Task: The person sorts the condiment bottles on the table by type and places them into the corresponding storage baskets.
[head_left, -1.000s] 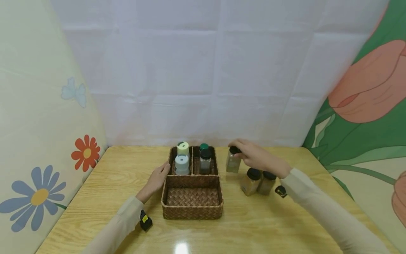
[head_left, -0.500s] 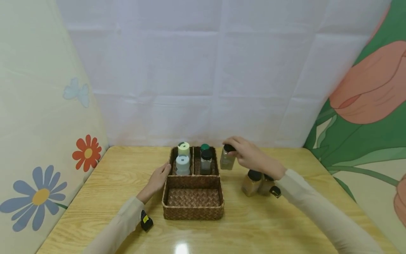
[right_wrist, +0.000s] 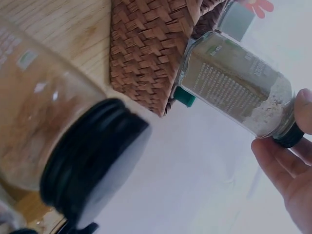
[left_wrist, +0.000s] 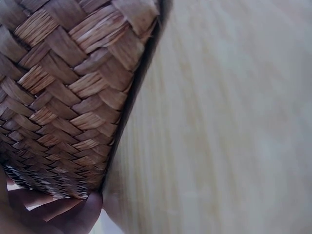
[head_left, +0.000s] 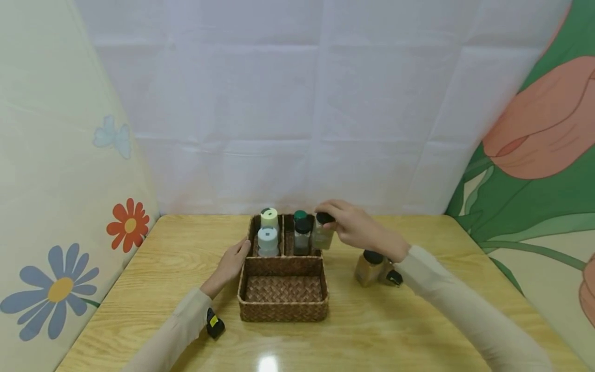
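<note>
My right hand (head_left: 350, 223) pinches the black cap of a clear spice jar (head_left: 323, 236), held upright at the right wall of the woven basket (head_left: 283, 311). Pale powder shows inside this jar in the right wrist view. Against the basket's left wall rests my left hand (head_left: 231, 261), its fingers (left_wrist: 87, 212) touching the weave. A black-capped jar (head_left: 302, 242) and a green-capped jar (head_left: 299, 214) stand in the back right compartment. The back left one holds a bottle with a pale blue cap (head_left: 267, 236) and another with a yellow-green cap (head_left: 268, 216).
Right of the basket, a black-capped jar of brownish contents (head_left: 369, 268) stands on the wooden table (head_left: 381, 330). Another jar (head_left: 388, 271) beside it is partly hidden by my right wrist and its black wrist device (head_left: 394, 278). A white cloth (head_left: 297, 129) hangs behind the table.
My right hand has carried the spice jar leftward, from the table right of the basket to the basket's right wall. The left hand and basket have stayed in place.
</note>
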`<state>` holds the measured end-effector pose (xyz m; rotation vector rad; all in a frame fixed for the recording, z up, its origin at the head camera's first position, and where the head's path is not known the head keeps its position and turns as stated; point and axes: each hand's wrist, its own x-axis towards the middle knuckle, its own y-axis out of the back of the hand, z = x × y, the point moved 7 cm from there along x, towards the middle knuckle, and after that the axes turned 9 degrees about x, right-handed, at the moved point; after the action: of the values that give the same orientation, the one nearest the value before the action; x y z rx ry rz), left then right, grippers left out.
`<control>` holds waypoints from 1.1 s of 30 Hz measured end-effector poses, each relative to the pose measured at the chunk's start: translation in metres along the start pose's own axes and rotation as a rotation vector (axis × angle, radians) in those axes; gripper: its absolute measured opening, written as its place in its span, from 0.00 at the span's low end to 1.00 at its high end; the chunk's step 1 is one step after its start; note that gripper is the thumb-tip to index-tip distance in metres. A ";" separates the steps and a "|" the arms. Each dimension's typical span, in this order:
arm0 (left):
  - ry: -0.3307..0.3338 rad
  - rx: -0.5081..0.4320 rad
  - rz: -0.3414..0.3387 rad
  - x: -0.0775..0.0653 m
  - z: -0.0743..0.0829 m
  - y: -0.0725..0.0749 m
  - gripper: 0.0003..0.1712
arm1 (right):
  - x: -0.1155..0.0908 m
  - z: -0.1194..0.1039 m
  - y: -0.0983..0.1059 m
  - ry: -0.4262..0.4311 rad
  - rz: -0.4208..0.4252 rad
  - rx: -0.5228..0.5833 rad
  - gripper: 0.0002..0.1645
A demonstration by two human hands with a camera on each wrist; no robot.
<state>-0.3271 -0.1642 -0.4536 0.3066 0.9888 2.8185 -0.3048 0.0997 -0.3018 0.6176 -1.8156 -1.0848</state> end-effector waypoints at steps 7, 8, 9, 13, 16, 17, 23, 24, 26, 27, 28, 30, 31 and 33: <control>0.015 -0.018 -0.024 -0.001 -0.004 -0.002 0.35 | 0.010 -0.008 -0.010 0.050 -0.011 -0.028 0.23; 0.016 -0.021 -0.025 -0.001 -0.004 -0.003 0.35 | 0.011 -0.008 -0.011 0.050 -0.013 -0.030 0.22; 0.014 -0.021 -0.024 0.000 -0.004 -0.003 0.34 | 0.012 -0.008 -0.013 0.051 -0.014 -0.029 0.22; 0.014 -0.017 -0.012 0.000 -0.004 -0.002 0.34 | 0.016 -0.008 -0.019 0.038 -0.032 -0.027 0.21; 0.012 -0.016 -0.014 0.000 -0.005 -0.003 0.35 | 0.019 -0.008 -0.024 0.020 -0.054 -0.032 0.20; 0.014 -0.018 -0.015 0.000 -0.005 -0.003 0.34 | 0.019 -0.008 -0.026 0.016 -0.061 -0.035 0.20; 0.016 -0.023 -0.010 0.001 -0.005 -0.003 0.34 | 0.022 -0.007 -0.036 0.021 -0.084 -0.047 0.21; 0.015 -0.023 -0.010 0.002 -0.005 -0.003 0.34 | 0.022 -0.007 -0.037 0.018 -0.088 -0.046 0.21; 0.017 -0.028 -0.016 0.002 -0.005 -0.004 0.34 | 0.022 -0.006 -0.040 0.012 -0.096 -0.046 0.19; 0.018 -0.028 -0.019 0.002 -0.005 -0.004 0.34 | 0.023 -0.006 -0.041 0.008 -0.097 -0.044 0.18; 0.017 -0.030 -0.021 0.002 -0.005 -0.004 0.34 | 0.023 -0.005 -0.042 0.003 -0.099 -0.043 0.18; 0.019 -0.033 -0.023 0.003 -0.006 -0.004 0.34 | 0.023 -0.004 -0.043 -0.006 -0.103 -0.043 0.18; 0.018 -0.031 -0.023 0.004 -0.006 -0.004 0.34 | 0.023 -0.004 -0.044 -0.010 -0.105 -0.045 0.18; 0.012 -0.022 -0.016 0.005 -0.006 -0.003 0.34 | 0.024 -0.003 -0.046 -0.016 -0.111 -0.051 0.18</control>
<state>-0.3330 -0.1644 -0.4597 0.2781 0.9577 2.8178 -0.3143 0.0579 -0.3304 0.6875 -1.7788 -1.2099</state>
